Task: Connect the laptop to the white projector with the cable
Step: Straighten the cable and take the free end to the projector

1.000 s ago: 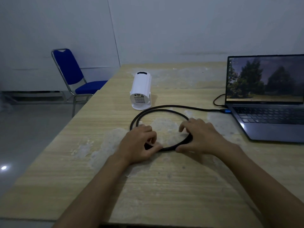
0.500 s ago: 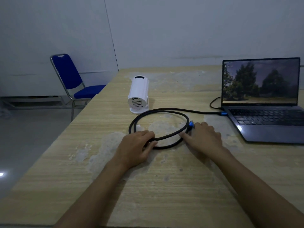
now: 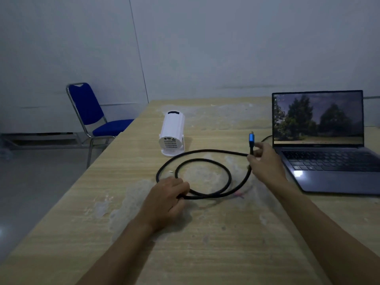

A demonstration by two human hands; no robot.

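A person seated at a worn wooden bench [image 3: 205, 254] lifts the free end of a black cable [image 3: 205, 195] clear of its coil. The right hand [image 3: 265, 161] is clamped on the cord just below the blue plug [image 3: 251, 138], which now stands upright in the air, tip pointing up, just left of the open laptop [image 3: 329, 145]. A second ago both hands lay on the coil and the plug was down among the loops; half a second ago it showed at the right hand's fingertips on the bench. The loops have since slackened and spread wider.

The left hand [image 3: 168, 196] rests on the near left of the coil, fingers curled over the cord and pinning it to the bench. The cable's other end runs to the laptop's left edge, where it appears to be plugged in already, though the right hand hides the joint.

The white projector [image 3: 171, 133] lies on its stand at the far left of the coil, its vented rear face with a row of small ports turned toward the camera. With the plug freed and in hand, the remaining step is likely to carry it leftward to those ports; enough slack seems available. A blue chair [image 3: 92, 114] stands beyond the bench's left edge.
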